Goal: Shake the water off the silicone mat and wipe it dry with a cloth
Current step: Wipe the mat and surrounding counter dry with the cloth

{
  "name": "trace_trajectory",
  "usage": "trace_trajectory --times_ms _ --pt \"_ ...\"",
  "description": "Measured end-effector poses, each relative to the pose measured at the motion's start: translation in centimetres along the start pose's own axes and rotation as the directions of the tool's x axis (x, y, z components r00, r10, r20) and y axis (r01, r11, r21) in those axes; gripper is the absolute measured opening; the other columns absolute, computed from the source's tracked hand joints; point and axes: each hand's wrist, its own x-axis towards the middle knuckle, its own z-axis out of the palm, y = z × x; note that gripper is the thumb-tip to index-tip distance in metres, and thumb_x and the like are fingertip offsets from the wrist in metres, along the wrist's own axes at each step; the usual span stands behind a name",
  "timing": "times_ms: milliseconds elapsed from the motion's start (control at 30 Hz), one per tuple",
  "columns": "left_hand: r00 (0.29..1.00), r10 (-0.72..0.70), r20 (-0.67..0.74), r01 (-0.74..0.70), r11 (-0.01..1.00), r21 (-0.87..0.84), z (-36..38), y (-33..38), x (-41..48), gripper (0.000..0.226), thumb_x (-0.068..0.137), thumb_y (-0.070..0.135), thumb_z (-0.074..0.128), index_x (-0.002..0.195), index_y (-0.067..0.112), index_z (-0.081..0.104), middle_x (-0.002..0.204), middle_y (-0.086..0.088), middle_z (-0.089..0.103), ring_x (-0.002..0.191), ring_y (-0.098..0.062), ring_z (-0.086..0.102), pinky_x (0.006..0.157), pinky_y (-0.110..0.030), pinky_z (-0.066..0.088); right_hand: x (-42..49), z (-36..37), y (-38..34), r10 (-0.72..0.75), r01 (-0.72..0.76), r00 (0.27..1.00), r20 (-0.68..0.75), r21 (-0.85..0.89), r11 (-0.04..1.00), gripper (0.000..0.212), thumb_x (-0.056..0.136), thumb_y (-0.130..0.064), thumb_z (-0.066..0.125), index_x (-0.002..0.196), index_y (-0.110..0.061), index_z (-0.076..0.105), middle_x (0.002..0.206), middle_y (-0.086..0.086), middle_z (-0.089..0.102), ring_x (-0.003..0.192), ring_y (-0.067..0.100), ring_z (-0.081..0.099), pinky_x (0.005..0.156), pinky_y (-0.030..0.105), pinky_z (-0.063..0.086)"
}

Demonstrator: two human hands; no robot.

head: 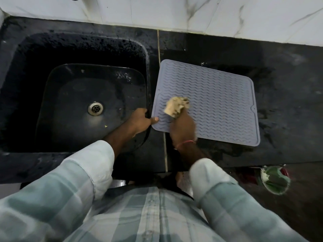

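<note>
The silicone mat (209, 100) is laid flat on the desk (288, 84) beside the sink (21, 84); its near corner is pinned by the left hand (139, 122); the cloth (177, 106) is gripped in the right hand (183, 130); strokes should be run along the ridges, probably.

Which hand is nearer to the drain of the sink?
Left. The left hand grips the sink rim right of the drain; the right hand holds the cloth on the mat, farther right.
</note>
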Motion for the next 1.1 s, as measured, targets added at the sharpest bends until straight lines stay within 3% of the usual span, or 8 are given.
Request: trace_trajectory --times_ms 100,267,400,500,633,767,933,1100 --pt "1.000 0.026 -0.005 -0.026 0.998 0.061 0.2 -0.2 0.2 0.018 0.087 0.016 0.069 0.099 0.003 0.067 0.087 -0.005 0.066 0.085 -0.017 0.060 0.061 -0.024 0.041 0.9 1.3 -3.9 -0.030 0.022 0.996 0.078 0.108 0.994 0.029 0.084 -0.017 0.059 0.112 -0.012 0.056 0.102 0.015 0.069 0.096 0.035 0.064 0.080 0.039 0.051" --pt "0.997 0.077 0.029 -0.077 0.997 -0.004 0.5 -0.9 0.3 0.041 0.089 0.019 0.067 0.125 0.000 0.060 0.120 -0.012 0.064 0.102 -0.016 0.059 0.082 -0.022 0.043 4.1 -5.9 1.9 0.073 -0.140 0.987 0.140 0.565 0.813 0.025 0.092 -0.014 0.052 0.112 -0.007 0.066 0.100 -0.001 0.065 0.070 -0.008 0.061 0.080 0.015 0.048" --pt "0.996 0.073 0.054 -0.071 0.996 -0.045 0.3 -0.7 -0.1 0.045 0.089 0.023 0.068 0.127 0.002 0.058 0.125 -0.008 0.062 0.100 -0.014 0.057 0.084 -0.023 0.044 4.4 -12.7 8.6 0.252 -0.221 0.966 0.054 0.674 0.705 0.022 0.078 -0.032 0.073 0.096 -0.019 0.071 0.096 0.004 0.072 0.088 0.020 0.068 0.085 0.042 0.055" --pt "0.991 0.038 0.127 -0.026 0.996 -0.091 -0.1 -0.4 -0.2 0.052 0.083 0.023 0.074 0.129 0.008 0.056 0.123 0.001 0.060 0.103 -0.014 0.057 0.086 -0.025 0.045 3.5 -11.9 9.4 0.213 -0.246 0.969 0.126 0.412 0.877 0.024 0.072 -0.022 0.077 0.094 -0.018 0.068 0.090 0.009 0.072 0.083 0.027 0.066 0.081 0.044 0.053" --pt "0.988 0.030 0.153 -0.029 1.000 -0.008 -0.7 -0.5 0.0 0.058 0.078 0.019 0.079 0.130 0.008 0.056 0.125 -0.002 0.061 0.109 -0.016 0.056 0.092 -0.029 0.046 1.2 -5.3 3.9 -0.104 0.085 0.985 -0.136 -0.140 0.986 0.028 0.083 -0.008 0.056 0.110 -0.004 0.062 0.097 0.021 0.070 0.090 0.041 0.065 0.075 0.041 0.051" --pt "0.988 0.104 0.113 -0.114 0.989 0.090 -0.4 -0.5 -0.1 0.042 0.085 0.008 0.069 0.126 0.002 0.059 0.114 -0.006 0.062 0.104 -0.012 0.052 0.079 -0.017 0.038 -1.3 0.0 -2.1 -0.210 0.211 0.977 0.036 -0.013 0.977 0.029 0.081 -0.020 0.065 0.107 -0.011 0.057 0.094 0.011 0.069 0.088 0.033 0.064 0.070 0.035 0.045" --pt "0.992 0.022 0.127 -0.027 0.999 0.032 -0.5 -1.5 0.1 0.050 0.081 0.029 0.076 0.124 0.010 0.060 0.120 -0.001 0.065 0.107 -0.019 0.062 0.092 -0.033 0.050 1.4 -5.0 -0.8 0.001 -0.040 0.997 0.072 0.530 0.847 0.025 0.083 0.001 0.056 0.107 0.002 0.063 0.095 0.009 0.067 0.083 0.012 0.062 0.074 0.025 0.049" --pt "0.994 0.020 0.110 -0.018 1.000 -0.019 -0.1 -1.4 -0.2 0.056 0.085 0.040 0.070 0.130 0.012 0.056 0.125 0.001 0.062 0.109 -0.017 0.060 0.091 -0.028 0.047 3.4 -13.4 6.5 0.042 -0.028 0.996 -0.079 0.169 0.985 0.042 0.085 -0.008 0.056 0.127 -0.011 0.057 0.127 0.012 0.062 0.119 0.026 0.056 0.101 0.032 0.041"
